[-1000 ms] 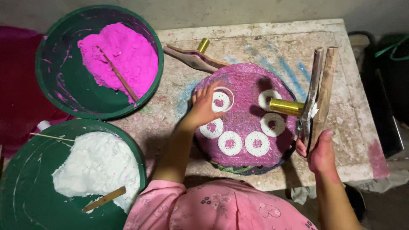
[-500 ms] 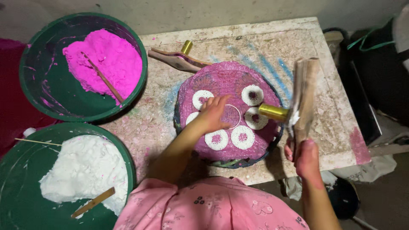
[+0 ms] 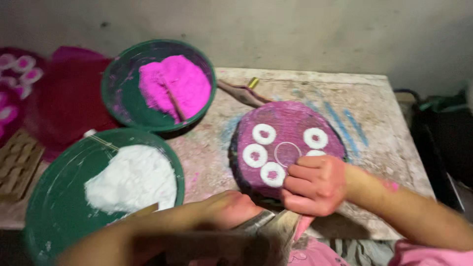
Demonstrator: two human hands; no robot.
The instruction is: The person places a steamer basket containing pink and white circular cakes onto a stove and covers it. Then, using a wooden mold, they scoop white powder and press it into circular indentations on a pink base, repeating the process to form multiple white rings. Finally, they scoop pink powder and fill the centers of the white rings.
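A round purple disc (image 3: 290,129) lies on the stained table (image 3: 389,148). It carries several white rings with pink centres and one thin empty ring outline (image 3: 287,153). My right hand (image 3: 313,186) reaches in from the right and is closed in a fist over the disc's near edge; whether it holds anything is hidden. My left hand (image 3: 231,209) comes in blurred from the lower left. It rests on a wooden tool (image 3: 278,227) with a metal part, just in front of the disc.
A green bowl of pink powder (image 3: 170,83) with a stick stands at the back left. A green bowl of white powder (image 3: 130,180) with a wooden scraper sits nearer. A brass tube (image 3: 253,83) lies behind the disc. Red and pink items (image 3: 69,103) and a dark bag (image 3: 438,143) flank the table.
The view has swung lower and closer. The wooden tool has gone from upright at the right of the disc to low in front of it. A fist now sits at the disc's near edge.
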